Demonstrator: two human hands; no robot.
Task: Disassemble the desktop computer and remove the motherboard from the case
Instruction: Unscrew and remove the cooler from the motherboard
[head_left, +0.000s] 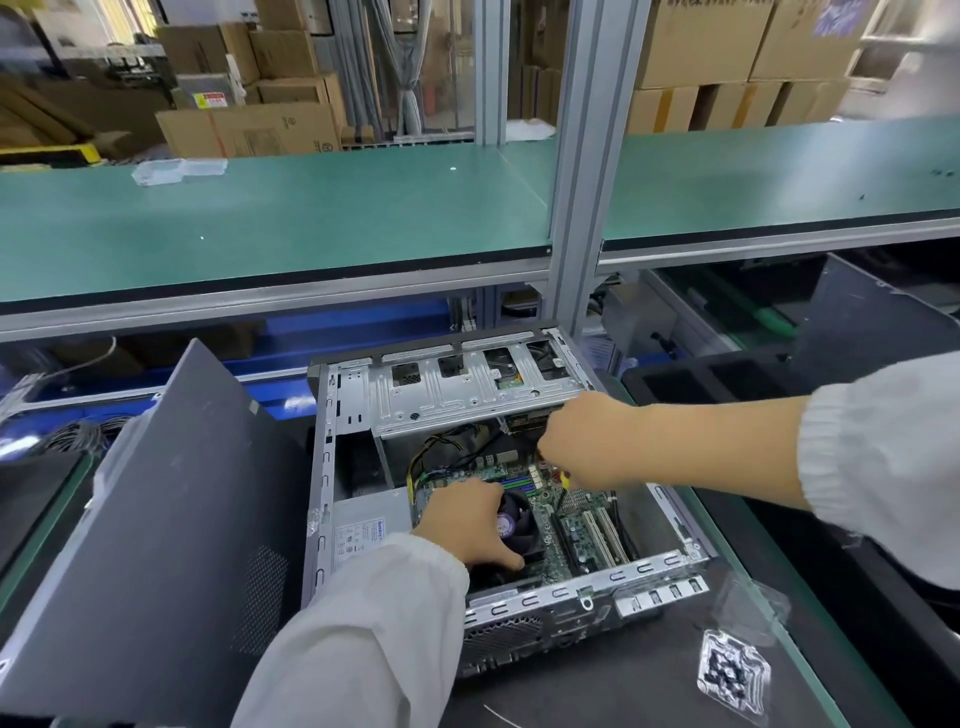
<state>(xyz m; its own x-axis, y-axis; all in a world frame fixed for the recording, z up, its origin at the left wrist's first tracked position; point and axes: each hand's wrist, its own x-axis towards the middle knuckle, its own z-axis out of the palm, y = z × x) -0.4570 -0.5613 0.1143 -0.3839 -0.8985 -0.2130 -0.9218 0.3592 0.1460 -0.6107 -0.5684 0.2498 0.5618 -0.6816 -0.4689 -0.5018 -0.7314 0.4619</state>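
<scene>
One case (524, 597) lies open on the bench, with one motherboard (582, 525), one fan (519, 519), one power supply (363, 525) and one drive cage (467, 389) inside it. One side panel (171, 519) leans at its left, and two clear plastic trays are in view, one on the bench (732, 675) and one on the green shelf (176, 170). Two hands reach in, left (467, 525) and right (587, 441), from two white sleeves (363, 634).
</scene>
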